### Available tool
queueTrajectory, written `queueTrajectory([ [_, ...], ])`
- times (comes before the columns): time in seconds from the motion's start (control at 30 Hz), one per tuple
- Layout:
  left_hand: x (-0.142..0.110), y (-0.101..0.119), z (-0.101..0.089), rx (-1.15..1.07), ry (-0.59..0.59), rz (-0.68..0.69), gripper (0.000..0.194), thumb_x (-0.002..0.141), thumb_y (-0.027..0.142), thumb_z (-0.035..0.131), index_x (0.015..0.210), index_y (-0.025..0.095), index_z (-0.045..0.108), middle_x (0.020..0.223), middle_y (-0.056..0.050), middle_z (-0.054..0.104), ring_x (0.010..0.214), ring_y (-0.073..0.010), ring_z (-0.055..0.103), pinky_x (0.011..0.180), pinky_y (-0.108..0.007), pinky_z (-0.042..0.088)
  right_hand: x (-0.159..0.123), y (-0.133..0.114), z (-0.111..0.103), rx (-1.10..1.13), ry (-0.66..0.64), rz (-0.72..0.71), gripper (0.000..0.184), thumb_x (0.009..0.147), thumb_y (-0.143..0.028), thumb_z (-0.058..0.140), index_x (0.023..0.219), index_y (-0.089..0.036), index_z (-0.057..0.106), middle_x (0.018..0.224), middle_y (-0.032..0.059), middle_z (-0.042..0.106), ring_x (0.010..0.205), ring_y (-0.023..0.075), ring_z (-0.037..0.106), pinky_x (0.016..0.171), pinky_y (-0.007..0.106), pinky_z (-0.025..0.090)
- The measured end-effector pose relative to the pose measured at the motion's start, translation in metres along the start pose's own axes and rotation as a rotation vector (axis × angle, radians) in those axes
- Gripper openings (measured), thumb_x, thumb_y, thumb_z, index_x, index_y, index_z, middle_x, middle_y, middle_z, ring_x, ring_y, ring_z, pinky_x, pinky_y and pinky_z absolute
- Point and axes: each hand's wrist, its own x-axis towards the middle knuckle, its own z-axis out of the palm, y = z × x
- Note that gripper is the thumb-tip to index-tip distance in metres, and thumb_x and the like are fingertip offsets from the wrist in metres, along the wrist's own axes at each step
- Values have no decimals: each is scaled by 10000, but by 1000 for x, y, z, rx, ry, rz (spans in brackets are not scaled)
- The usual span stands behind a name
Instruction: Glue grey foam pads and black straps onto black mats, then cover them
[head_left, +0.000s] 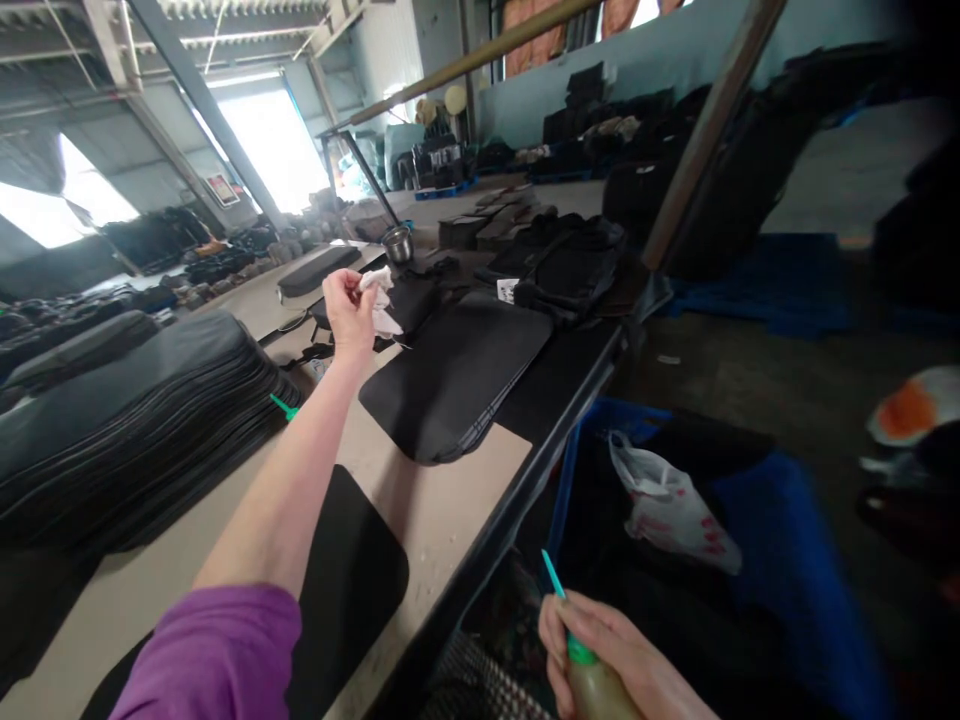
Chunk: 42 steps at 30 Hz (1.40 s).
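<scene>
My left hand (pixel 349 312) is stretched out over the worktable (pixel 435 510), fingers pinched shut on a crumpled white cloth (pixel 377 292). Below and beyond it lies a black padded panel (pixel 457 375). My right hand (pixel 626 655) is low at the table's near edge, wrapped round a squeeze bottle (pixel 596 685) with a green collar and a thin teal nozzle (pixel 553 574) that points up. A purple sleeve covers my left upper arm.
A tall stack of black panels (pixel 127 420) fills the table's left side, with a teal nozzle (pixel 283 406) beside it. A metal cup (pixel 398 243) stands further back. Right of the table, a blue bin (pixel 795 520) holds a white plastic bag (pixel 675 505). A slanted pole (pixel 705 135) rises from the table edge.
</scene>
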Motion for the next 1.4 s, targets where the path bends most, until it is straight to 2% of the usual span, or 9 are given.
queueTrajectory([
  [0.23, -28, -36, -45, 208, -208, -238, 227, 904, 231, 655, 1103, 124, 668, 1310, -173, 650, 1310, -289, 511, 1188, -488, 322, 9, -11, 16, -46, -44, -12, 464, 1070, -580, 517, 888, -157, 581, 707, 84, 647, 644, 174, 581, 634, 261, 413],
  [0.33, -84, -7, -68, 61, -289, -258, 320, 934, 278, 634, 1233, 167, 662, 1319, -110, 677, 1207, -227, 603, 1088, -391, 450, 20, -20, 26, -63, -86, -48, 452, 1079, -545, 511, 870, -151, 584, 705, 73, 634, 633, 178, 597, 643, 268, 430],
  [0.47, -187, 50, -120, -639, -726, -517, 435, 933, 453, 686, 1275, 185, 672, 1330, -123, 687, 1224, -243, 624, 1041, -377, 484, 40, -36, 55, -95, -199, -102, 411, 1099, -469, 501, 885, -135, 607, 760, 66, 624, 678, 187, 633, 695, 287, 459],
  [0.57, -255, 81, -163, -956, -871, -712, 501, 914, 491, 714, 1309, 184, 681, 1384, -151, 661, 1280, -264, 608, 1077, -388, 462, 57, -39, 88, -83, -340, -66, 404, 1098, -457, 511, 889, -127, 610, 760, 61, 618, 657, 185, 648, 675, 278, 468],
  [0.77, -326, 104, -234, -1117, -642, -933, 465, 917, 484, 716, 1270, 182, 731, 815, -56, 710, 588, -68, 570, 661, -223, 489, 81, -11, 152, -143, -567, 133, 448, 1059, -506, 593, 951, -78, 674, 873, 134, 700, 638, 174, 703, 598, 209, 499],
  [0.83, -336, 107, -255, -1039, -569, -936, 403, 949, 460, 676, 1229, 179, 753, 934, -91, 730, 489, -11, 433, 506, -184, 355, 83, 0, 169, -139, -604, 195, 417, 1033, -509, 645, 1091, -96, 668, 906, 138, 720, 631, 175, 709, 572, 201, 517],
  [0.97, -350, 111, -288, -981, -391, -888, 347, 936, 467, 684, 1064, 169, 809, 1353, -162, 648, 559, -8, 450, 487, -195, 349, 88, 19, 193, -157, -685, 346, 604, 999, -520, 712, 1425, -158, 483, 903, 161, 748, 684, 226, 743, 604, 247, 579],
  [1.2, -358, 122, -336, -888, -244, -837, 324, 935, 469, 685, 958, 176, 823, 1426, -133, 625, 621, -30, 523, 460, -182, 331, 104, 47, 220, 49, -940, 401, 772, 883, -650, 789, 1444, -214, 486, 1117, 151, 705, 774, 269, 750, 627, 319, 604],
  [1.4, -346, 129, -376, -737, -37, -655, 291, 947, 422, 684, 905, 165, 815, 1294, -121, 701, 1183, -240, 640, 987, -332, 536, 111, 70, 220, 89, -793, 453, 692, 818, -523, 850, 1359, -216, 546, 1206, 140, 674, 1085, 365, 685, 883, 559, 592],
])
